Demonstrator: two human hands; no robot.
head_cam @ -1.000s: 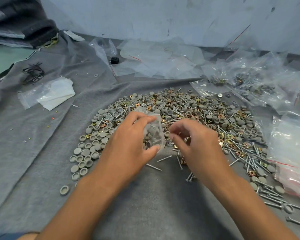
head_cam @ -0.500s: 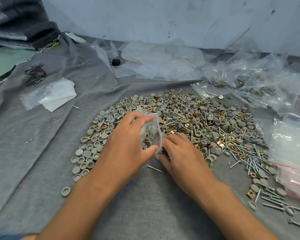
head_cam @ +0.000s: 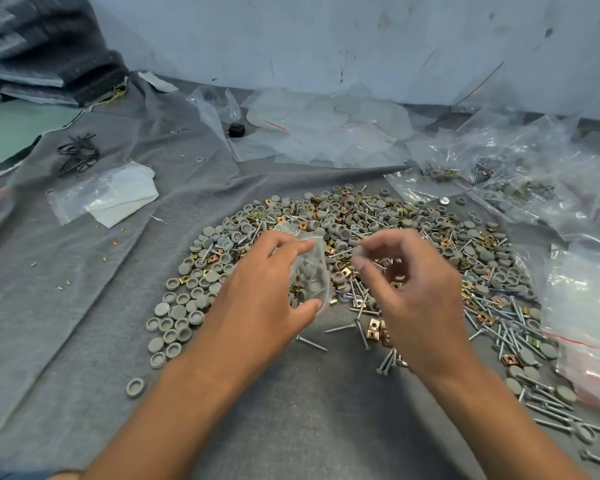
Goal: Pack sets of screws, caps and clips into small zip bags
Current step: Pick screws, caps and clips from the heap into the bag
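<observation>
The grey cloth-covered surface (head_cam: 84, 306) carried the whole job, and the largest item on it was the loose heap of parts (head_cam: 378, 237) at centre: grey round caps, silver screws and brass-coloured clips mixed together. By its extent, most of the stock remained unpacked, and I judged the task well short of finished.

Along the right and far right lay filled zip bags (head_cam: 499, 181), several holding caps, screws and clips; their number could not be counted because the plastic overlapped. These stood as completed sets. A stack of flat bags with red seal lines (head_cam: 596, 358) lay at the right edge, and more empty bags (head_cam: 319, 133) were spread at the back, so packing stock was still on hand.

The bag in progress, a small zip bag (head_cam: 310, 271), was held upright over the near edge of the heap, the left hand (head_cam: 257, 299) grasping it between thumb and fingers with its mouth open. Grey caps were visible inside; whether screws or clips were also inside could not be told.

The right hand (head_cam: 406, 282) hovered just beside the bag mouth, fingers curled in a pinch. It appeared to hold a small grey piece, but blur prevented confirmation.

No brand, label or legible writing was found on any bag or part.
</observation>
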